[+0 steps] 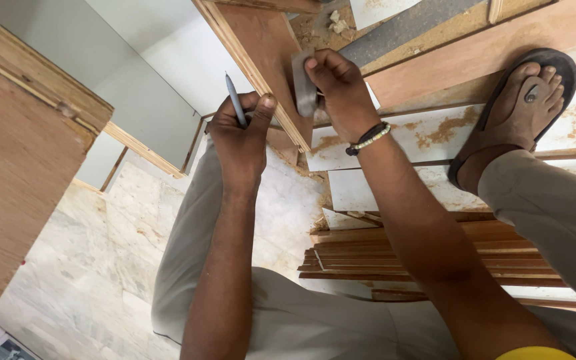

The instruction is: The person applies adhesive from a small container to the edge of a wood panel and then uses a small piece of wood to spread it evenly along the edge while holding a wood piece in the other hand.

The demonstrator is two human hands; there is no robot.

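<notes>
The left hand (240, 137) grips a grey pencil (235, 100) beside the plywood board's (261, 50) edge. The right hand (338, 90) clasps a grey metal block (303, 83) pressed against that board.

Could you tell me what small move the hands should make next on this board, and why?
Probably bring the pen tip in the left hand down to the board beside the metal block: the right hand presses it against the edge; the pen points away.
</notes>
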